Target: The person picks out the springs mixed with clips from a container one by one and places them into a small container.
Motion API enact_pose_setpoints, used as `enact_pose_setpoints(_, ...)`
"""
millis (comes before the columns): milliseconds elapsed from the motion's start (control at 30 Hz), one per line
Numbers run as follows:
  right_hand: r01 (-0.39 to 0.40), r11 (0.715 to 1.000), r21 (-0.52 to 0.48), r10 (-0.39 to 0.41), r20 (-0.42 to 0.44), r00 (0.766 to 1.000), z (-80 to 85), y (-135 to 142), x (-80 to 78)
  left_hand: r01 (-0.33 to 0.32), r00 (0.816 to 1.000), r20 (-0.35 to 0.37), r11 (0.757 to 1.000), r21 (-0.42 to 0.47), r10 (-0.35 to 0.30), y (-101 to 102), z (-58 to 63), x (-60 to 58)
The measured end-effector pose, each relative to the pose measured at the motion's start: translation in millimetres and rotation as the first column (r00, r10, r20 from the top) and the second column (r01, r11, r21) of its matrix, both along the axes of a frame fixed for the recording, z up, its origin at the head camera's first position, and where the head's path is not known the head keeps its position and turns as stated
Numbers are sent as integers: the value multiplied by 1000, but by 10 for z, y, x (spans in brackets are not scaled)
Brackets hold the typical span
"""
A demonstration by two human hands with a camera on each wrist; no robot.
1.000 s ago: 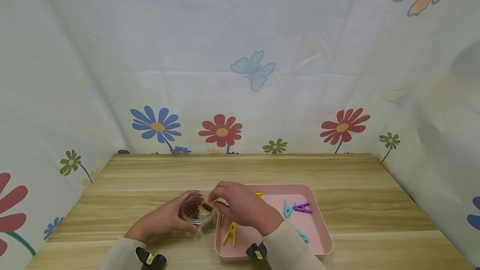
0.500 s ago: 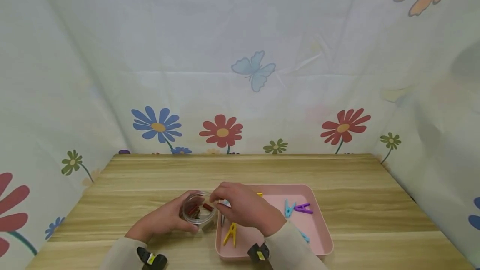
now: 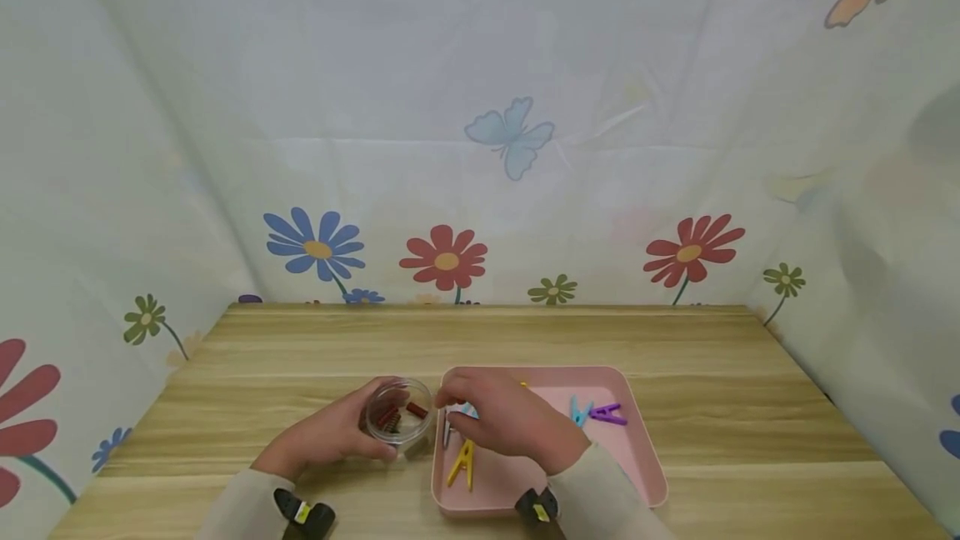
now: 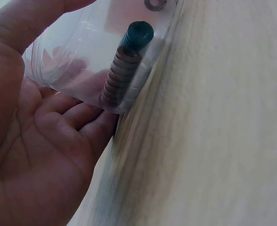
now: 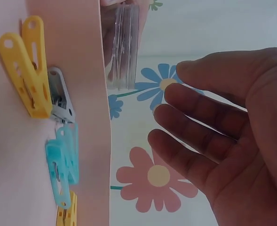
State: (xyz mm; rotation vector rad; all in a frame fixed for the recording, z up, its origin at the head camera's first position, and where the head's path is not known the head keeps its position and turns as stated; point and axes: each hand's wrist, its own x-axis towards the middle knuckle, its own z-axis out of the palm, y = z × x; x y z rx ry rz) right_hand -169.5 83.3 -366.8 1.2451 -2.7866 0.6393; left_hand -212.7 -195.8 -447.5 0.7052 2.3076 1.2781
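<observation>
My left hand grips a clear round jar standing by the tray's left side. Coil springs lie inside it, including a red one; the left wrist view shows a brown spring and a teal one through the wall. My right hand hovers over the left part of a pink tray, fingers loosely bent and nothing between them in the right wrist view. Below that hand are a yellow clothespin, a grey clip and a light blue clothespin.
Toward the tray's right side lie another light blue clothespin and a purple one. The wood-grain table reaches back to a flower-printed curtain. Part of the tray is hidden under the right forearm.
My right hand has drawn back a little to the right from the jar's rim, and its fingers have spread apart. The left hand and jar have stayed in place.
</observation>
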Motion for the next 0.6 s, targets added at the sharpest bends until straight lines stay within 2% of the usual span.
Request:
enact_pose_setpoints(167,13,1000,26,-13,-15,1000,-2,66,13,2,1000,4,1000,11,-2,-5,-16,-4)
enact_pose_setpoints(367,65,997,31,-66,39,997,20,148,25,-14,1000,-11,1000,-18,14,-4,-28,1)
enact_pose_setpoints(600,79,996,33,-81,62,995,41,247,33,-18,1000,-23,1000,-22,18,7,0,8)
